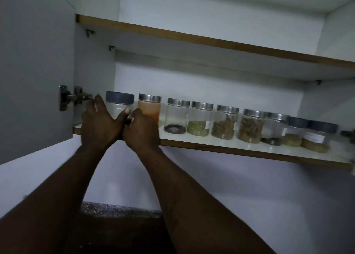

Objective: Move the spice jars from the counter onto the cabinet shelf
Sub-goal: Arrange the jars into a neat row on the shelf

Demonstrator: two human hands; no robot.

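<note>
Reaching up together, both hands meet at the left end of the cabinet shelf, where the blue-lidded jar stands as first in the row. The left hand has its fingers stretched straight up along the jar's left side and its thumb spread across the front, apparently to steady or nudge it into line. The right hand sits just beside it, fingers curled with knuckles toward the camera, in front of the orange-filled jar; whether it pinches anything cannot be told. The other spice jars stand upright, close together, set back from the front edge so none overhangs. Room is tight on the left: the hinge and open cabinet door hem the left hand in. Above the lids, clear height remains below the upper shelf. A sliver of worktop shows below.
</note>
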